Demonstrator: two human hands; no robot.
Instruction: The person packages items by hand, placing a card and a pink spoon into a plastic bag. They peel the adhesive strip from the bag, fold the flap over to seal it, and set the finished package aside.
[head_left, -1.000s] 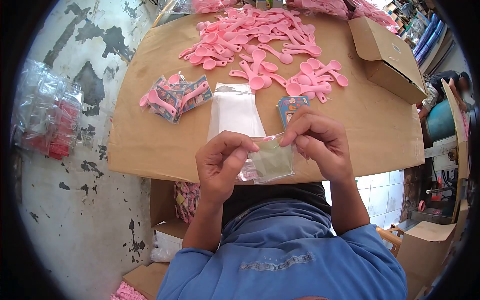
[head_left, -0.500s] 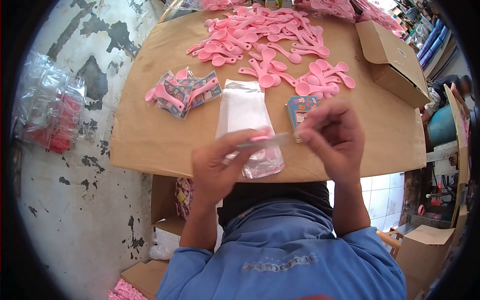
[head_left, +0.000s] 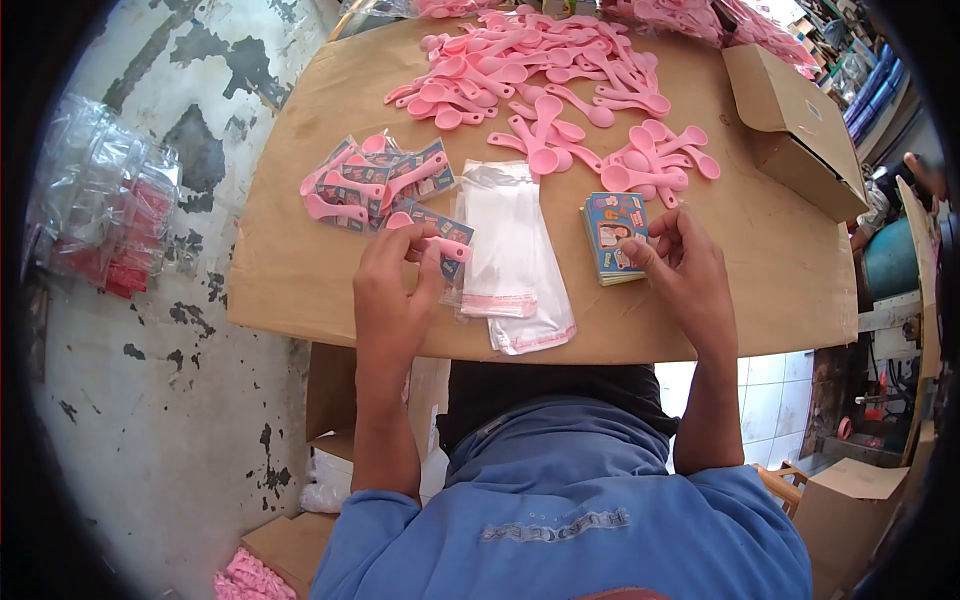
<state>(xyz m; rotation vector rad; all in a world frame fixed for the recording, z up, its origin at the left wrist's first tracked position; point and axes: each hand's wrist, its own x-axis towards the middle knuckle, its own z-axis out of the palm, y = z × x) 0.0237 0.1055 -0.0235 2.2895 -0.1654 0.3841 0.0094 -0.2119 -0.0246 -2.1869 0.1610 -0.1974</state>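
Packed bag (head_left: 440,243), with 1 pink spoon and 1 printed card inside, is pinched between thumb and fingers of the left hand (head_left: 392,290), just above the cardboard sheet (head_left: 290,280) at its near left. The long axis of the bag runs left to right, with the spoon bowl at the left end, and the pile of packed bags (head_left: 375,180) lies just beyond it on the far side. The right hand (head_left: 685,270) is well apart from the left, with the stack of clear bags (head_left: 515,255) between the 2. Its curled fingertips touch the right edge of the card stack (head_left: 612,235), whose long axis runs near to far; whether a card is already gripped cannot be told. The card stack is much nearer the right hand than the left. Loose spoons (head_left: 545,80) are spread at the far side, beyond both hands.
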